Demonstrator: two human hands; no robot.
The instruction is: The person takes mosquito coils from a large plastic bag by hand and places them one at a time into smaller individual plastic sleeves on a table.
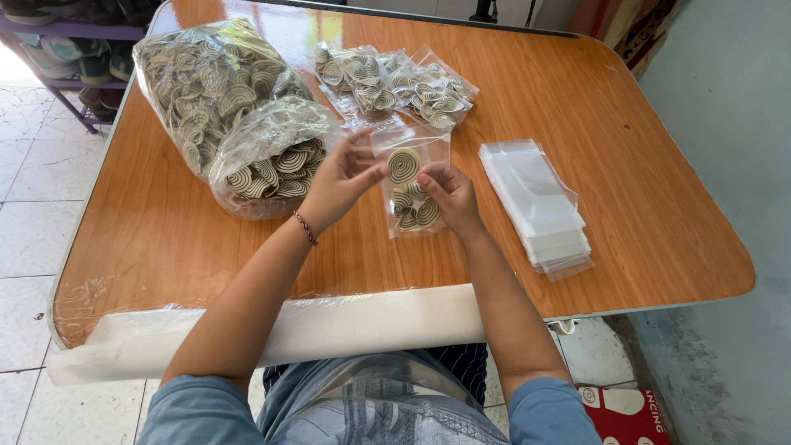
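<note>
My left hand (pixel 342 177) pinches a spiral disc (pixel 404 165) at the pouch (pixel 409 185) mouth. My right hand (pixel 449 196) grips the pouch; big bag (pixel 231 107) sits left

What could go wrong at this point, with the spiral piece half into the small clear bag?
The spiral piece sits at the mouth of the small clear bag, pinched by the left hand and right hand; it might slip out or crack. The big open bag of spirals slumps beside the left hand, so an elbow could spill it. The stack of empty bags could slide off the table.
</note>
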